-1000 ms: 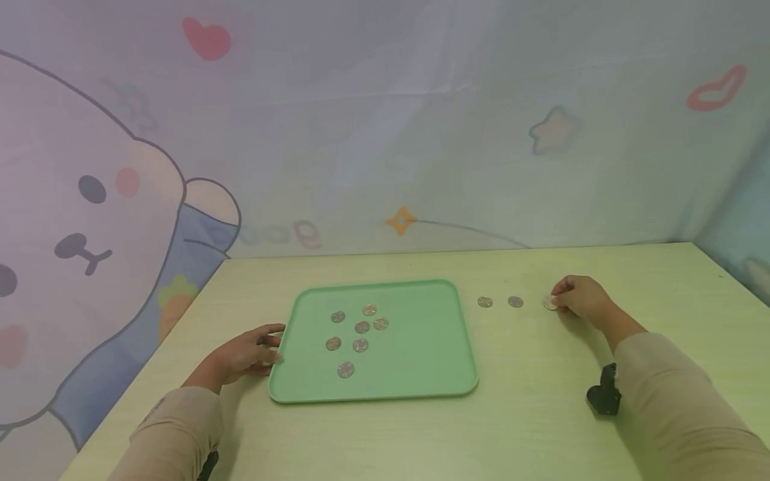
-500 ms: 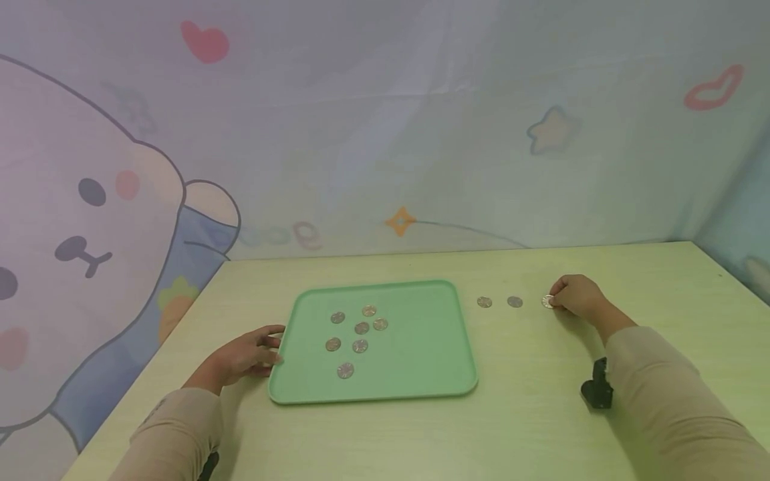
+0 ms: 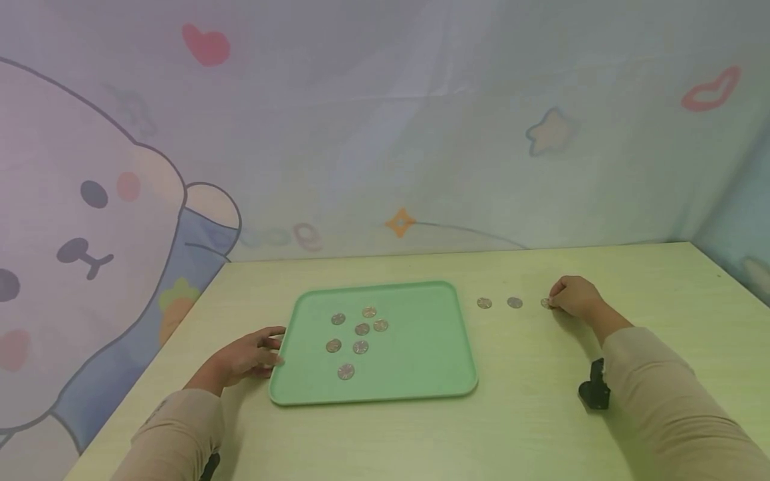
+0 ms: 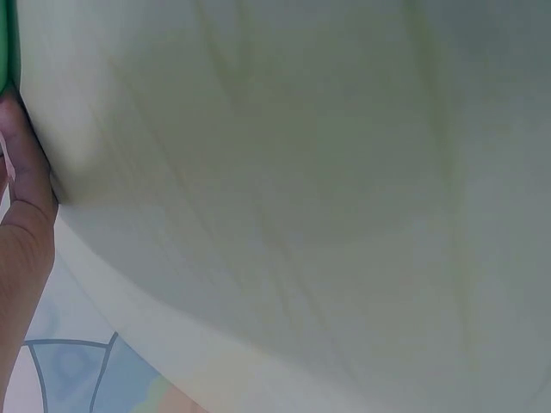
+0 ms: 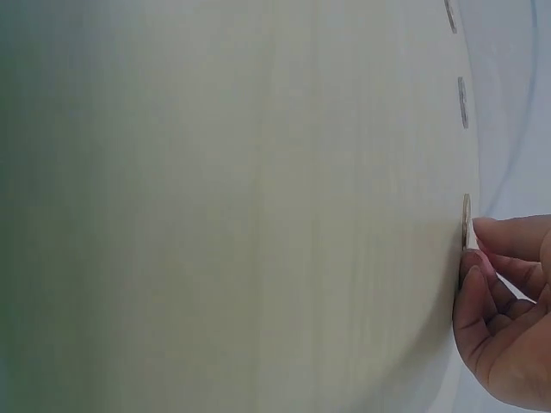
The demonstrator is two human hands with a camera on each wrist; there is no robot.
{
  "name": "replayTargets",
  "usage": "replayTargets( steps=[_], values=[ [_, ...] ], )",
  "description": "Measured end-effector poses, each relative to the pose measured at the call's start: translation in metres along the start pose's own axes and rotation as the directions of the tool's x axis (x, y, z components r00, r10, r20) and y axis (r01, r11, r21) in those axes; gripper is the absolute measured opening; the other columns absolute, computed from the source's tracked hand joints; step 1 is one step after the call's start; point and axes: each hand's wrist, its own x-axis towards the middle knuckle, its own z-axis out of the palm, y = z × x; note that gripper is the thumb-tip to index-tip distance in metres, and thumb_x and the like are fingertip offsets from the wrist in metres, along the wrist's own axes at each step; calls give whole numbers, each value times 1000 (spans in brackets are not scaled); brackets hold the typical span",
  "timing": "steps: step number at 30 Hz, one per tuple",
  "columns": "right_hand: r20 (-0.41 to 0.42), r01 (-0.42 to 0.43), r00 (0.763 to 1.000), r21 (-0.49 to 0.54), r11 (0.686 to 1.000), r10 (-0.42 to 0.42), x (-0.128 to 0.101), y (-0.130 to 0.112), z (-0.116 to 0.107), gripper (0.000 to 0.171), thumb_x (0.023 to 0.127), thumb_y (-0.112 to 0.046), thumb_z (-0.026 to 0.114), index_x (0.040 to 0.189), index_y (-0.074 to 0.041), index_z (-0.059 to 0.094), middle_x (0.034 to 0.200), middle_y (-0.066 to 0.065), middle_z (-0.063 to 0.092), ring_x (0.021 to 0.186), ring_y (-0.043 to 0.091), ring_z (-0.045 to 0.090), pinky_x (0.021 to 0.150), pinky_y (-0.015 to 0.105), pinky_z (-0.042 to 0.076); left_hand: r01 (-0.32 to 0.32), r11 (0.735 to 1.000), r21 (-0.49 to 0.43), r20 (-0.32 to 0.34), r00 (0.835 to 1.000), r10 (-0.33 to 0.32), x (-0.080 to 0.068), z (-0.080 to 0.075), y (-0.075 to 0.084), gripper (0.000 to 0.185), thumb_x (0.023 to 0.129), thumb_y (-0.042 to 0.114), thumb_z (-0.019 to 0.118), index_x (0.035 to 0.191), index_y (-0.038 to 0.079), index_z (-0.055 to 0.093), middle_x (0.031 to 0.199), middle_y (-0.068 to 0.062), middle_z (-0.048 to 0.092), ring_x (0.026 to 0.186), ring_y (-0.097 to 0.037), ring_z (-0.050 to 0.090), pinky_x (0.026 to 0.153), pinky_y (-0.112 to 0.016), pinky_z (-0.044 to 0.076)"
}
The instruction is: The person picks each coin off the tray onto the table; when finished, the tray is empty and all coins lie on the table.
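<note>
The coin [image 3: 546, 302], small, round, silvery, lay flat on the table [image 3: 529, 427], well right of the tray [image 3: 421, 374]. The right hand [image 3: 575, 296] pinched its edge w/ curled fingertips [image 5: 479, 231], probably to set it in line: two more coins [image 3: 484, 303] [image 3: 514, 302] lay evenly spaced betw. it & the tray, forming a row. Seven coins sat scattered inside the tray, left of centre. The left hand [image 3: 245, 357] rested relaxed on the table, fingers [image 3: 273, 344] touching the tray's left rim, holding nothing, likely steadying it. A black wrist device [image 3: 594, 386] sat under the right sleeve. Behind the tray hung a cartoon backdrop.
</note>
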Motion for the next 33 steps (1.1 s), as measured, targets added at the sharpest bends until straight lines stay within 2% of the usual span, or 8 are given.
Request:
replayTargets(
  steps=[5,13,21,26,33],
  values=[
    [-5,-15,1000,27,1000,15,-2,2,-2,32,80,-18,58,94,10,48,89,20,51,78,28,47,64,36,40,0,1000,10,2,1000,0,1,1,0,68,80,5,56,135,-2,16,122,-24,29,90,-20,48,74,-35,43],
    [-9,12,1000,115,993,-11,-8,-11,-4,31,86,-15,48,103,12,45,97,22,49,81,27,47,66,34,41,0,1000,2,1,1000,0,0,-1,0,67,80,4,55,135,-2,16,122,-24,29,89,-19,48,73,-34,43],
    [23,27,999,261,965,-34,-13,-35,-3,32,87,-14,48,105,12,42,97,20,48,89,32,48,73,36,44,-1,1000,19,3,1000,1,-2,-1,1,68,80,5,56,135,-2,16,123,-24,29,92,-20,48,76,-35,43],
    [44,46,997,296,954,-61,-16,-47,1,34,87,-17,49,106,10,42,101,20,47,93,36,47,78,40,42,4,1000,21,4,1000,-4,0,0,0,68,80,6,56,135,-2,15,123,-24,29,92,-20,48,75,-35,43],
    [80,60,992,362,930,-95,-18,-63,10,33,86,-17,51,105,8,43,101,17,49,94,34,47,81,40,40,0,1000,22,1,1000,0,2,1,-1,68,80,5,56,134,-3,16,122,-24,29,92,-20,48,75,-36,43]
  ],
)
